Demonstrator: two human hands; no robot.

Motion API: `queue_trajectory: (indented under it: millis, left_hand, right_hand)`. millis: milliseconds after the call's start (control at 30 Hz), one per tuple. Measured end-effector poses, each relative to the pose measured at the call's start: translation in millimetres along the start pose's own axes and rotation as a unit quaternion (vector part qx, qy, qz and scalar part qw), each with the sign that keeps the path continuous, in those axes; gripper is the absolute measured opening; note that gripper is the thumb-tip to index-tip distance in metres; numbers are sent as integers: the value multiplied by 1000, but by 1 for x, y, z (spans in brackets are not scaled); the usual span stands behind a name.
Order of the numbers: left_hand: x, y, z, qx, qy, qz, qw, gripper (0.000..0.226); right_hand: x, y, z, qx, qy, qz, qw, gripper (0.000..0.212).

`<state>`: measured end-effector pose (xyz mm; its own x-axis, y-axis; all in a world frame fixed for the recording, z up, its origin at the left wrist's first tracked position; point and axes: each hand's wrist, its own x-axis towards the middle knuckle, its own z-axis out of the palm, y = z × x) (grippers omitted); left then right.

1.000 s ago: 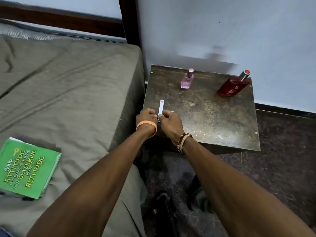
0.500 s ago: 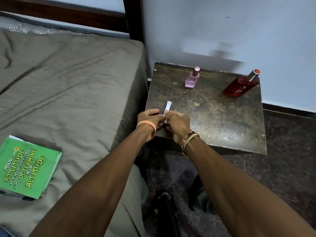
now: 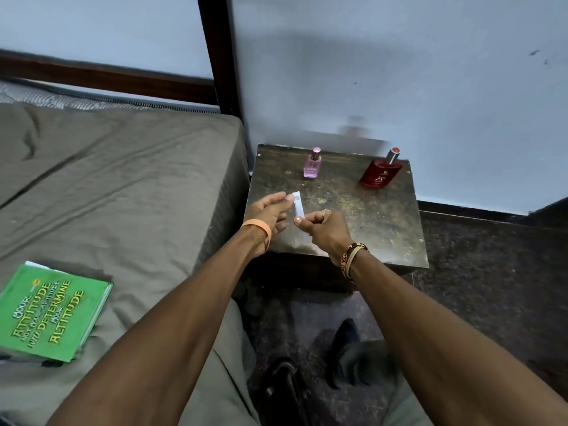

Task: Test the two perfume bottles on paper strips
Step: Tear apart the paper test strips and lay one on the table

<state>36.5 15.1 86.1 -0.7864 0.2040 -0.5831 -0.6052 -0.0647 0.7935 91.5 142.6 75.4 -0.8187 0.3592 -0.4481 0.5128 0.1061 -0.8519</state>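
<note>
The green book (image 3: 50,312) on the bed has big yellow words on its cover. They say "YOUR ATTITUDE NOT YOUR APTITUDE WILL DETERMINE YOUR ALTITUDE". The red bottle (image 3: 380,173) has a small light mark and some tiny letters on its front, but they are too small to read. The paper strip (image 3: 298,206) has a little dark print near its top end, too blurry to read.

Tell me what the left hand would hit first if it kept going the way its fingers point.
The left hand points up and right; its fingertips are already at the top of the paper strip pinched by the right hand. The strip comes first, then probably the pink perfume bottle, though depth is unclear.
</note>
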Motion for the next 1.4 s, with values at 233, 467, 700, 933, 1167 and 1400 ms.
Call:
queue_trajectory:
  millis: [233,467,700,933,1167,1400]
  left_hand:
    - [-43,10,25,70,1,70,995,8]
    - [-83,21,36,61,2,73,995,8]
    - [-108,23,42,72,-23,109,991,5]
    - [-120,16,46,82,14,164,983,9]
    - [-127,13,47,73,8,151,986,12]
    - [-133,17,43,81,-47,121,988,6]
  right_hand:
    - [-40,-9,-36,-80,-31,-62,994,17]
    - [-77,-20,-63,-40,20,-108,993,13]
    - [-98,-22,-78,-112,3,-158,981,13]
    - [-119,-30,-81,-159,134,-208,956,14]
    - [-135,-40,-79,-181,102,-195,958,9]
    - [-131,-40,-75,-161,89,-201,962,15]
